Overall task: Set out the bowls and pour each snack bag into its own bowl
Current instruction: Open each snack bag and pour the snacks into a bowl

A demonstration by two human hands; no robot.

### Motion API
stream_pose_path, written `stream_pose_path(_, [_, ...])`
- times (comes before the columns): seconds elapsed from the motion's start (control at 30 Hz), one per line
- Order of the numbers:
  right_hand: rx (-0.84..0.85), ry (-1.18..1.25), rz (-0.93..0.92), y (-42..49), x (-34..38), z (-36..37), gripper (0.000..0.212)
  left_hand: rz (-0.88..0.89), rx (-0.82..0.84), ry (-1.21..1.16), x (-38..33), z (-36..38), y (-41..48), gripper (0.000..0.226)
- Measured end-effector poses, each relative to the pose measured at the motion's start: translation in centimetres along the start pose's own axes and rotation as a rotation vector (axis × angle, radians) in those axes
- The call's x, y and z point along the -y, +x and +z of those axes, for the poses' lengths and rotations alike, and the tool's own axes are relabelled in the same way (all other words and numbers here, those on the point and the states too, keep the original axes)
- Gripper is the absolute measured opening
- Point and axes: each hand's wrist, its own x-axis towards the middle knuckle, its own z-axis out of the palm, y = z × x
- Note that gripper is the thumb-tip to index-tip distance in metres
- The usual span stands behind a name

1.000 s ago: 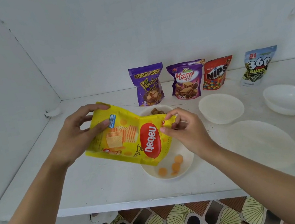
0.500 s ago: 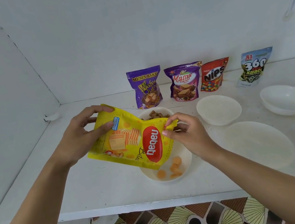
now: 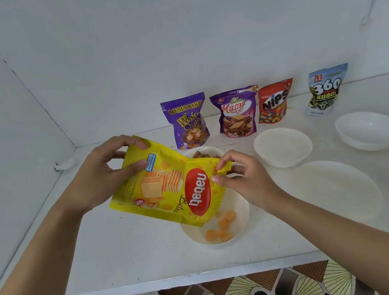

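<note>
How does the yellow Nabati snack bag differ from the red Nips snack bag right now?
The yellow Nabati snack bag is gripped by the left hand and pinched by the right hand; the red Nips snack bag is untouched. The yellow bag is tipped, mouth down, over a round white bowl holding orange pieces; the red bag stands upright by the back wall. Both are glossy printed pouches.

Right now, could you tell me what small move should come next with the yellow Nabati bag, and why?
Probably lift the left hand a little to tip the Nabati bag steeper: its mouth, pinched by the right hand, hangs over the near bowl, which holds only a few orange bites.
</note>
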Motion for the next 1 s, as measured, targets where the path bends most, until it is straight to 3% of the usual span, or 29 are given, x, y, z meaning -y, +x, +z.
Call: stream_pose_path(1.0, [-0.091, -0.063, -0.016, -0.1, 0.7, 0.0, 0.022, 0.03, 0.008, 0.001, -1.0, 0.2, 0.9, 0.029])
